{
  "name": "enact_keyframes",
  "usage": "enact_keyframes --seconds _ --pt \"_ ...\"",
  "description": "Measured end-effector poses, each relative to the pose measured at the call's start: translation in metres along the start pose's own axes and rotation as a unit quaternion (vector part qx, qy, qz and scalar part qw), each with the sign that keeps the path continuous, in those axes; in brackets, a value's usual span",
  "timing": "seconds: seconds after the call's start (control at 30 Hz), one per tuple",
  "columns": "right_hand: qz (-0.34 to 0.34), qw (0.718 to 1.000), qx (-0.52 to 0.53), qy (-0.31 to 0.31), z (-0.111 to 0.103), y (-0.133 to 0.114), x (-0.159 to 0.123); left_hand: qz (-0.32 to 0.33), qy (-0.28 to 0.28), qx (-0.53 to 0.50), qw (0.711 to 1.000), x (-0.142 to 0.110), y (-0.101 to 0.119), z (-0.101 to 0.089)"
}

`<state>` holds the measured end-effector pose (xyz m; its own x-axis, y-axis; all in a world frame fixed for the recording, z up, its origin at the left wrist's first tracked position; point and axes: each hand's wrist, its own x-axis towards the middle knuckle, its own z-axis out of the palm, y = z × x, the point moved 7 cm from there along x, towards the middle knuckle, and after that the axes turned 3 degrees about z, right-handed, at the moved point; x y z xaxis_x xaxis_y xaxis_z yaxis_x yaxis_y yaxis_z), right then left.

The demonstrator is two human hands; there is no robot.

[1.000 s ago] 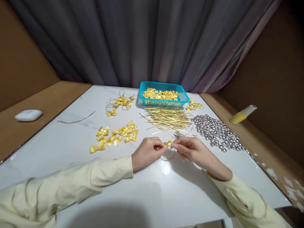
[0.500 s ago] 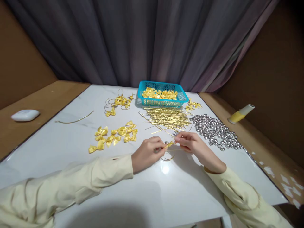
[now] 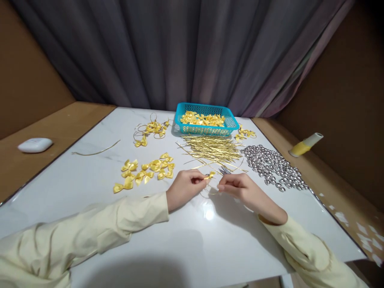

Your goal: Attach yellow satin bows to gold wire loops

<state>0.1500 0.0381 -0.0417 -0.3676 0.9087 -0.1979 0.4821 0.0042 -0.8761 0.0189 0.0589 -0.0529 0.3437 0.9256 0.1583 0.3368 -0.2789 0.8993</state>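
Observation:
My left hand (image 3: 187, 187) is closed in a pinch on a yellow ribbon bow (image 3: 211, 175), with a small silvery bit beside the fingertips. A thin gold cord (image 3: 213, 193) curves below the bow toward my right hand (image 3: 240, 187), whose thumb and fingers are pressed together on it. Just beyond the right fingers lie dark metal blades (image 3: 224, 171), apparently of scissors; the rest is hidden. Farther off is a heap of cut gold cords (image 3: 213, 149). Several loose yellow bows (image 3: 150, 170) lie left of my left hand.
A blue basket (image 3: 207, 131) of yellow bows stands at the back. Silver beads (image 3: 271, 166) spread at the right. Bows with cord loops (image 3: 154, 129) lie back left, more bows (image 3: 244, 133) back right. A single cord (image 3: 96, 152), a white object (image 3: 35, 145) and a yellow-white tube (image 3: 306, 145) flank them.
My right hand has moved slightly down and away from the bow, now pinching the cord. The blades behind it show more. My left hand keeps the bow, turned slightly.

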Motion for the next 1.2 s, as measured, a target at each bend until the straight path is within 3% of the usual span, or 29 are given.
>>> enact_keyframes --seconds 0.13,0.27,0.47,0.57,0.67,0.97,1.2 --pt "-0.037 0.994 -0.099 -0.039 0.009 -0.001 -0.002 -0.013 0.002 -0.006 1.0 0.0 -0.001 0.0" --pt "-0.053 0.991 -0.106 -0.055 0.013 -0.004 -0.003 0.012 -0.004 0.032 0.999 -0.001 0.003 0.001" --pt "-0.009 0.996 0.078 -0.051 0.01 -0.008 -0.002 0.175 -0.041 0.139 0.974 -0.009 0.018 0.011" --pt "0.038 0.981 0.183 -0.045 0.01 -0.002 0.002 0.265 -0.073 0.18 0.944 -0.017 0.027 0.017" --pt "0.072 0.965 0.248 -0.036 0.008 0.007 0.006 0.298 -0.091 0.197 0.93 -0.022 0.03 0.02" --pt "0.093 0.953 0.287 -0.035 -0.006 0.02 0.008 0.288 -0.037 0.161 0.943 -0.017 0.029 0.014" --pt "0.092 0.969 0.226 -0.038 -0.004 0.018 0.005 0.157 0.009 0.112 0.981 -0.005 0.018 0.004"
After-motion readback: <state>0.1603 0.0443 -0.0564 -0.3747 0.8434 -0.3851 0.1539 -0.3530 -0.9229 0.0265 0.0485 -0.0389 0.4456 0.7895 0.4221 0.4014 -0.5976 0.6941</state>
